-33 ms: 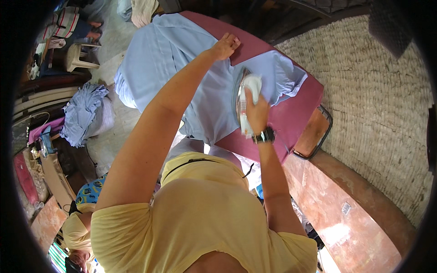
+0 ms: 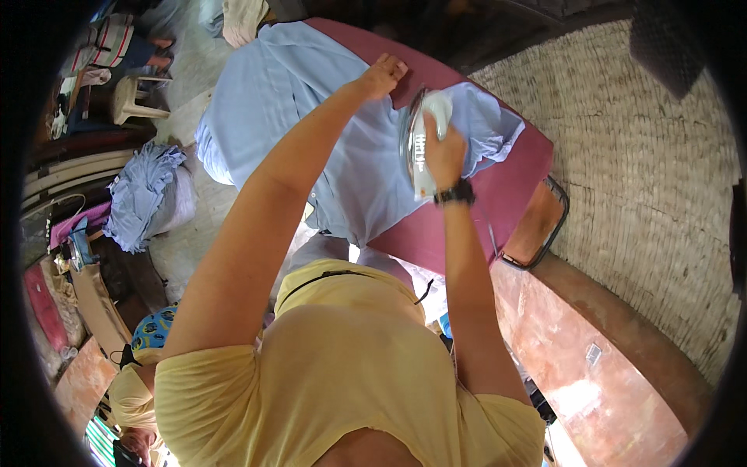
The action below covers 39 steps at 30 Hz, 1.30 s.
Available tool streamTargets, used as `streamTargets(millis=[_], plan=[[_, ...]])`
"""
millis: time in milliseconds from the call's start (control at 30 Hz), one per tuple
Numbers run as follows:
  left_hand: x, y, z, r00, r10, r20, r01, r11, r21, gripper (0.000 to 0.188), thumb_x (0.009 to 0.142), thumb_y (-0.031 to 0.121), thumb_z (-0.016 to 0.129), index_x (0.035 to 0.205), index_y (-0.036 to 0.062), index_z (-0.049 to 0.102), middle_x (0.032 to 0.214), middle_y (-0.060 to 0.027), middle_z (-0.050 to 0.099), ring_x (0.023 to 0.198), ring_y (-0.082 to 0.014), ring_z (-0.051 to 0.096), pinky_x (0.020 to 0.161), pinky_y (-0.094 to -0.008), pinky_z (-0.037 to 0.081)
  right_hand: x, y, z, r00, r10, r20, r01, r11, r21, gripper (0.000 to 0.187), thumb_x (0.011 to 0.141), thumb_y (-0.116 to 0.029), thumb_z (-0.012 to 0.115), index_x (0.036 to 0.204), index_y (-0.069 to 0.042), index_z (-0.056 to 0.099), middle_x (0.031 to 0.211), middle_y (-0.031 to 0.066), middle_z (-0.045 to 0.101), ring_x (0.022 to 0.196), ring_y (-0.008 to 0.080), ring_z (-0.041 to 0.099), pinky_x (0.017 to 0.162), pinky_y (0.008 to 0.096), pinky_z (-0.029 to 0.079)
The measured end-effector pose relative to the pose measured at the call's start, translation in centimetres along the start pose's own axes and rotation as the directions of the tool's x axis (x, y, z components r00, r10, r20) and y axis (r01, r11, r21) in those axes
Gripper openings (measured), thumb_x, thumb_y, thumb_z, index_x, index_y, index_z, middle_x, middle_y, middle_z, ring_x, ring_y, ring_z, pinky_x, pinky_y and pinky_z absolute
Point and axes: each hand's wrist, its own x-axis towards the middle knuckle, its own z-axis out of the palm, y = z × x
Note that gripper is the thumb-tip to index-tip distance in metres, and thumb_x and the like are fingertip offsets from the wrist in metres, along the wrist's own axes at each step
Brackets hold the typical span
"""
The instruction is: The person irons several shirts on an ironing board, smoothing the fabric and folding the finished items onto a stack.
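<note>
Right hand (image 2: 446, 156) and clothes iron (image 2: 420, 152) shift together, away from the person's body, along the blue garment (image 2: 366, 152); the left hand (image 2: 381, 76) stands almost where it does in the earlier frame, and the garment's outline is nearly the same. The right hand is closed firmly round the iron's handle, its thumb side toward the far end. The iron's white body lies to the left of the gripping fingers, its long axis running away from the person, over the garment between the main spread of cloth and the gathered part at right. Whether its sole touches the cloth cannot be told. A dark watch (image 2: 454, 193) sits on the right wrist.

The left hand, fingers loosely bent, lies at the garment's far edge, beside the exposed maroon cover of the ironing board (image 2: 498, 194); whether it pinches any fabric cannot be told. The 2 hands are near each other but apart.

At left, crumpled blue cloth (image 2: 144, 194) lies heaped against a pale bag (image 2: 179, 204), whose contents cannot be made out. Farther off, a striped bag (image 2: 114, 39) hides its contents, near a cream plastic stool (image 2: 128, 101).
</note>
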Motion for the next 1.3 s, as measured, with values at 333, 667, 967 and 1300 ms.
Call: streamTargets(millis=[333, 667, 967, 1300], plan=[[-0.9, -1.6, 1.9, 0.921, -0.376, 0.099, 0.284, 0.478, -0.831, 0.043, 0.085, 0.015, 0.067, 0.125, 0.0063, 0.057, 0.129, -0.0156, 0.051, 0.117, -0.0312, 0.051, 0.105, -0.0389, 0.040, -8.0, -0.2, -3.6, 0.984, 0.121, 0.129, -0.141, 0.978, 0.153, 0.043, 0.095, -0.039, 0.060, 0.105, 0.003, 0.065, 0.082, 0.0211, 0.067, 0.064, 0.0279, 0.069, 0.057, 0.0377, 0.052], [-3.4, -0.1, -7.3, 0.982, 0.062, 0.178, -0.002, 0.947, -0.323, 0.023, 0.078, 0.014, 0.075, 0.096, 0.0134, 0.061, 0.104, -0.0057, 0.059, 0.103, -0.0266, 0.056, 0.098, -0.0406, 0.040, -15.1, 18.8, -17.3, 0.871, 0.363, -0.330, -0.346, 0.932, 0.111, 0.055, 0.092, -0.040, 0.065, 0.128, 0.000, 0.055, 0.063, 0.0092, 0.062, 0.053, 0.0179, 0.059, 0.050, 0.0321, 0.047], [-4.1, -1.5, -9.6, 0.955, 0.107, 0.277, 0.002, 0.930, -0.366, 0.015, 0.090, 0.020, 0.065, 0.094, 0.0077, 0.059, 0.089, -0.0103, 0.063, 0.089, -0.0343, 0.060, 0.080, -0.0472, 0.046, -6.0, 23.0, -22.8, 0.656, 0.680, -0.327, -0.566, 0.730, 0.382, 0.067, 0.077, -0.071, 0.067, 0.054, -0.014, 0.040, 0.047, 0.0009, 0.043, 0.033, 0.0148, 0.040, 0.031, 0.0302, 0.034], [-8.4, -0.2, -17.9, 0.995, -0.040, -0.091, -0.001, 0.910, -0.414, 0.024, 0.096, 0.032, 0.057, 0.099, 0.0096, 0.063, 0.089, -0.0138, 0.068, 0.087, -0.0394, 0.061, 0.076, -0.0479, 0.047, -7.7, 21.4, -21.0, 0.806, -0.207, -0.555, -0.376, 0.546, -0.749, 0.069, 0.086, -0.065, 0.057, 0.114, -0.002, 0.057, 0.105, 0.0175, 0.059, 0.091, 0.0386, 0.059, 0.078, 0.0491, 0.047]])
